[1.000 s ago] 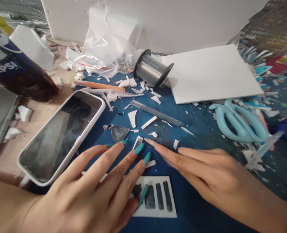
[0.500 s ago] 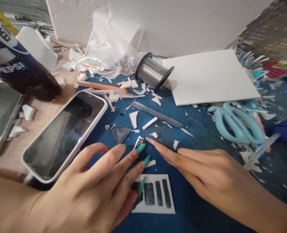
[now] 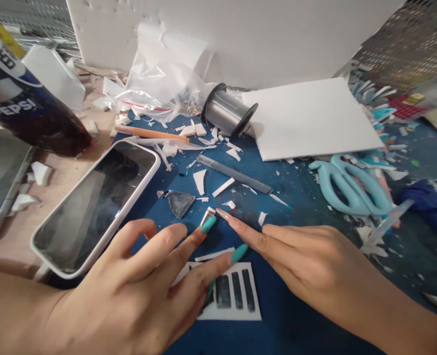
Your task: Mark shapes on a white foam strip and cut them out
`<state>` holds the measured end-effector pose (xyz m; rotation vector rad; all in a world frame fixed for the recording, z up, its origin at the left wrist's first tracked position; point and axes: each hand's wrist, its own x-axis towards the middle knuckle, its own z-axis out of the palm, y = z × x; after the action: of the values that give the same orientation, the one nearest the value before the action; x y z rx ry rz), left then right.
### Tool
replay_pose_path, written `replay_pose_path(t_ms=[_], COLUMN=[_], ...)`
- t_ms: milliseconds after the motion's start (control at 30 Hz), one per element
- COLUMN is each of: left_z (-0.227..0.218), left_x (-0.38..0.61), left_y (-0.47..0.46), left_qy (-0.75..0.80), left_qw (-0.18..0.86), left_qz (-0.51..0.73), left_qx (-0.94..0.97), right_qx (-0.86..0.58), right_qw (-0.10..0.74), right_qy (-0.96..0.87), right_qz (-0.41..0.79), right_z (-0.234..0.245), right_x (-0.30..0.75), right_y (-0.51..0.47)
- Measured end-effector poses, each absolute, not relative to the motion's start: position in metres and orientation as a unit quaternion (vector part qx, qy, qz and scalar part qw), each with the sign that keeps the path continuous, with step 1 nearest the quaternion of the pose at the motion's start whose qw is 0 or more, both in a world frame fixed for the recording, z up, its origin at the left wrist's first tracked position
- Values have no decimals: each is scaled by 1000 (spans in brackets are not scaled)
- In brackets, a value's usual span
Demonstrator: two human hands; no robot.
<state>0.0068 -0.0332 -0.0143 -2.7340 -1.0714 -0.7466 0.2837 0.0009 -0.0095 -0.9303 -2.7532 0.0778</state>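
Note:
My left hand point(image 3: 155, 276), with long teal nails, is spread over a blue mat point(image 3: 277, 291). One fingertip presses on a small white-and-grey piece point(image 3: 207, 214), while another finger stretches right above a white card point(image 3: 256, 305) with dark rectangles. The left part of that card is under the hand. On the right, my right hand point(image 3: 303, 261) has its fingers pressed together, the foremost fingertip beside the small piece. Whatever those fingers may pinch is hidden. Close by lie a white strip point(image 3: 214, 254) and a grey rounded wedge point(image 3: 180, 203).
A phone point(image 3: 96, 207) lies left, near a Pepsi bottle point(image 3: 29, 108). Behind are a plastic bag point(image 3: 163, 79), a wire spool point(image 3: 228, 112) and a white board point(image 3: 314, 121). Light-blue scissors point(image 3: 351, 190) rest at right. A grey stick point(image 3: 235, 173), an orange stick point(image 3: 152, 133) and white scraps lie around.
One finger of my left hand has stretched out to the right, over the card. More of the white strip now shows. Both fingertips stay by the small piece; the view has shifted slightly.

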Motion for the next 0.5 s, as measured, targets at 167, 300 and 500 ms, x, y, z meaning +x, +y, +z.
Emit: replay_pose_path(t_ms=[167,300,500], left_z=[-14,-13,-12], left_x=[6,7,12], left_y=[-34,-32,-28], left_qy=[-341,-347,-348], left_qw=[58,45,46], left_qz=[-236,-237,-240], left_qx=[-908,-906,-905], right_qx=[-318,-317,-300], right_qw=[123,114,107], right_qy=[-939,-940,-948], right_qz=[51,53,-13], right_z=[-11,-12,-11], right_x=[283,279,272], right_y=[0,-1,-3])
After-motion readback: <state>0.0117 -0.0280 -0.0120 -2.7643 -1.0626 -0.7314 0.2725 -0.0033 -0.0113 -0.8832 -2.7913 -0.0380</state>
